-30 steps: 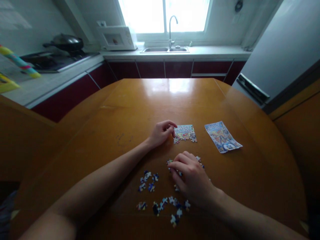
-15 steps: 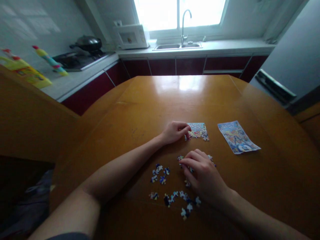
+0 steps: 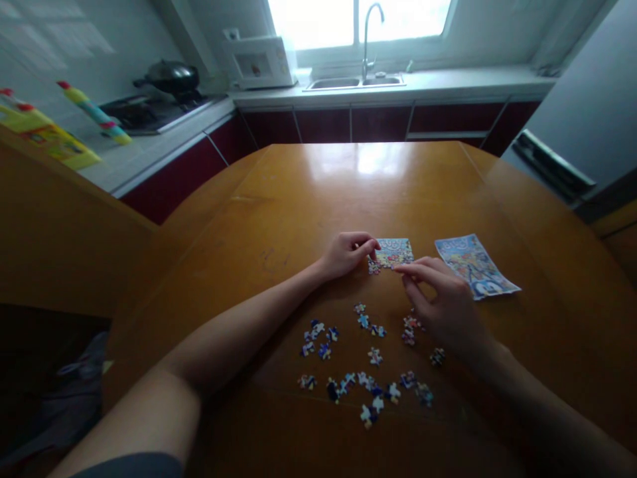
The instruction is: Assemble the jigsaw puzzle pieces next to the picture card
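A joined section of a jigsaw puzzle (image 3: 395, 249) lies on the wooden table. My left hand (image 3: 348, 255) rests at its left edge, its bent fingers and thumb closed against the border. My right hand (image 3: 440, 292) is by the section's lower edge, index finger and thumb drawn close together. Whatever is between those fingertips is too small to make out. Loose puzzle pieces (image 3: 375, 356) lie nearer to me, in small scattered groups. Reddish pieces (image 3: 411, 322) are just beside my right hand, partly hidden by it.
A printed picture sheet (image 3: 475, 265) lies right of the puzzle section on the table (image 3: 279, 199). Beyond the table are a sink (image 3: 334, 83), a white microwave (image 3: 261, 63) and a stove with a black pan (image 3: 172, 76). Yellow bottles (image 3: 44, 136) stand at the left.
My right hand has moved forward and right, from above the loose pieces to the puzzle section's lower edge, uncovering several pieces. My left hand stays at the left edge. The view has tilted slightly.
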A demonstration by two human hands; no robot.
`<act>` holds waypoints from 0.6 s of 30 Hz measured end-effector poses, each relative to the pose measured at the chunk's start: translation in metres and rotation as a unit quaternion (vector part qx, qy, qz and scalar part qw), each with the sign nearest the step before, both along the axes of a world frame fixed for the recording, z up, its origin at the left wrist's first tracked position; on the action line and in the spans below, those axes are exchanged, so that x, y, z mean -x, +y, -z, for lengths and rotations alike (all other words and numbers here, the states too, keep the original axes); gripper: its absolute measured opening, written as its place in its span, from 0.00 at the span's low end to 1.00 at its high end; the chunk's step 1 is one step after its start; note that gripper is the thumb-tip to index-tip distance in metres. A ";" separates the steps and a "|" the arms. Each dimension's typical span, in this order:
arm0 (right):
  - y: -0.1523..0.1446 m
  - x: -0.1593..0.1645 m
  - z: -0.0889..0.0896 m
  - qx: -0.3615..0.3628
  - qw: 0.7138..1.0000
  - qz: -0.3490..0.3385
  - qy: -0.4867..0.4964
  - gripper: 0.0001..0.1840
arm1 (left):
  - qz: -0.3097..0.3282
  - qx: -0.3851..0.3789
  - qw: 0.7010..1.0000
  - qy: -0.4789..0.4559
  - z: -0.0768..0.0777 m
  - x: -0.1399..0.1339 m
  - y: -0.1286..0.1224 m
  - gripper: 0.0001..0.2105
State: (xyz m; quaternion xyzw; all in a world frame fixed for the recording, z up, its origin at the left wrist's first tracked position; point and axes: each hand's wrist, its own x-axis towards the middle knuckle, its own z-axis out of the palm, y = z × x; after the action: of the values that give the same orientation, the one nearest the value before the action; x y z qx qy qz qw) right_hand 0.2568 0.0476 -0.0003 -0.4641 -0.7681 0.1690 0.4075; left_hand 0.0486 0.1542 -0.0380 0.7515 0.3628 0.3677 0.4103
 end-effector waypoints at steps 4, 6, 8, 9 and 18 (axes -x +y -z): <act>0.011 -0.014 -0.006 -0.020 0.999 0.046 -0.009 0.10 | -0.008 0.000 1.000 0.005 0.000 0.000 0.000 0.13; 0.013 -0.017 -0.008 -0.025 0.998 0.054 -0.016 0.10 | -0.008 -0.001 1.000 0.009 0.000 0.001 0.000 0.13; 0.015 -0.019 -0.008 -0.031 0.997 0.062 -0.016 0.09 | -0.009 -0.002 1.000 0.011 0.001 0.001 0.001 0.13; 0.015 -0.020 -0.008 -0.031 0.997 0.066 -0.017 0.09 | -0.009 -0.003 1.000 0.012 0.000 0.001 0.001 0.13; 0.020 -0.027 -0.008 -0.029 0.996 0.081 -0.026 0.09 | -0.020 -0.006 1.000 0.018 -0.003 0.000 0.000 0.13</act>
State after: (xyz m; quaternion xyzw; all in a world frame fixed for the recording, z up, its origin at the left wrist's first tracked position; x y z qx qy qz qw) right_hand 0.2836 0.0676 0.0079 -0.5172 -0.7430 0.1011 0.4126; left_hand 0.0490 0.1542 -0.0353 0.7532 0.3826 0.3641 0.3920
